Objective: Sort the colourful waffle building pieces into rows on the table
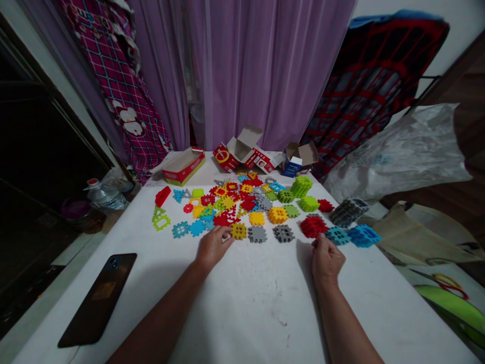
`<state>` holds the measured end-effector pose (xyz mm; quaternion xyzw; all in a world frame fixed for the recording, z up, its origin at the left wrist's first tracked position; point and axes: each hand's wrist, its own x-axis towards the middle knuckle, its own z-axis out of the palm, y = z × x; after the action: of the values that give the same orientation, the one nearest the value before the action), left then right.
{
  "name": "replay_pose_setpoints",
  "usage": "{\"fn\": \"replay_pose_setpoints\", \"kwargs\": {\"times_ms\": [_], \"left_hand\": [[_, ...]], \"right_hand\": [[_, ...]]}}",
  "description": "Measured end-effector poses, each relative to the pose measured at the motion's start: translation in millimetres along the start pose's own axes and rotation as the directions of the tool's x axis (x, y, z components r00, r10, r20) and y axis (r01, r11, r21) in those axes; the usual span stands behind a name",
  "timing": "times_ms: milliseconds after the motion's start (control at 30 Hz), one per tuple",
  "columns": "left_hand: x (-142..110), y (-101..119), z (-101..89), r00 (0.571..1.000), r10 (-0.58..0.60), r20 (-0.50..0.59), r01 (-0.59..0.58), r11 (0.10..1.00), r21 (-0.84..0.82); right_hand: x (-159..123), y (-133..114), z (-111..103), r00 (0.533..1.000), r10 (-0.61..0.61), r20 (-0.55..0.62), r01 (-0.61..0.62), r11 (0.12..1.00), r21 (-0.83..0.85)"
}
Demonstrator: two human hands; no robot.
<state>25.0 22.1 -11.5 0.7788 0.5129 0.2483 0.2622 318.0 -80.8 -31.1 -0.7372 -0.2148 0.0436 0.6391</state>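
My left hand (215, 247) is at the near edge of a spread of plastic interlocking tiles, its thumb and fingers closed on the left edge of a dark yellow window tile (238, 231). Right of that tile lie a grey solid tile (257, 234) and a grey window tile (284, 233). My right hand (328, 260) is closed just in front of a red tile stack (313, 226) and a teal window tile stack (337, 235). Its curled fingers hide whatever they may hold. A blue stack (364, 235) is farther right.
A mixed heap of coloured tiles (227, 202) covers the table's middle. Opened boxes, including a red one (184, 167) and a blue one (292, 167), stand at the back. A phone (100, 298) lies at the left. Scissors (443, 283) are beyond the right edge.
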Motion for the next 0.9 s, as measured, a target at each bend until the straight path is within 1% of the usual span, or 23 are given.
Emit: {"fn": "replay_pose_setpoints", "kwargs": {"times_ms": [233, 600, 900], "left_hand": [[1, -2, 2.0, 1.000, 0.011, -0.025, -0.010, 0.999, 0.035], [0, 0, 1.8, 1.000, 0.009, -0.021, -0.008, 0.999, 0.045], [0, -1, 1.9, 1.000, 0.017, -0.025, -0.016, 0.998, 0.067]], "right_hand": [[2, -5, 7, 1.000, 0.018, 0.015, -0.018, 1.000, -0.003], [-3, -18, 6, 0.995, -0.059, 0.082, 0.065, 0.995, -0.074], [-1, -14, 5, 0.992, -0.014, 0.128, 0.029, 0.993, -0.118]]}}
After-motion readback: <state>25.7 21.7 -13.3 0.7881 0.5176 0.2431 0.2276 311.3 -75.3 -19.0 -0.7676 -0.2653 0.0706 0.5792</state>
